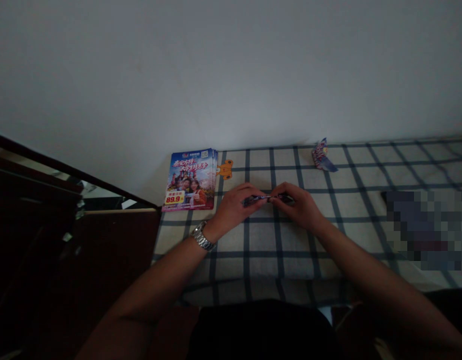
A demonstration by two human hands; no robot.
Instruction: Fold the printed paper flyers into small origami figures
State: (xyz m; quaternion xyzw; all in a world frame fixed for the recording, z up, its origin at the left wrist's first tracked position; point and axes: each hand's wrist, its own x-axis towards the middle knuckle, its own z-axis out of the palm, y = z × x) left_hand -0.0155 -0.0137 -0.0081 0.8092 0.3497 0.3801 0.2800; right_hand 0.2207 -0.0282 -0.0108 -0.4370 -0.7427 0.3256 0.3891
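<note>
Over the middle of the checked cloth, my left hand (238, 202) and my right hand (296, 205) meet with fingers pinched. Between them is a small, narrow folded paper (269, 198), dark and printed like a flyer, seen nearly edge-on and mostly covered by the fingers. A stack of flyers (189, 181) with blue and pink print lies left of my left hand. Behind my right hand, near the wall, stands a folded paper shape (322, 156) with similar colours. My left wrist wears a metal watch (203, 236).
The blue-and-white checked cloth (231, 265) covers the surface up to a pale wall (231, 75). An orange bear print (226, 170) shows beside the stack. At right lies a pixelated dark object (422, 227). Dark furniture (24, 240) stands on the left.
</note>
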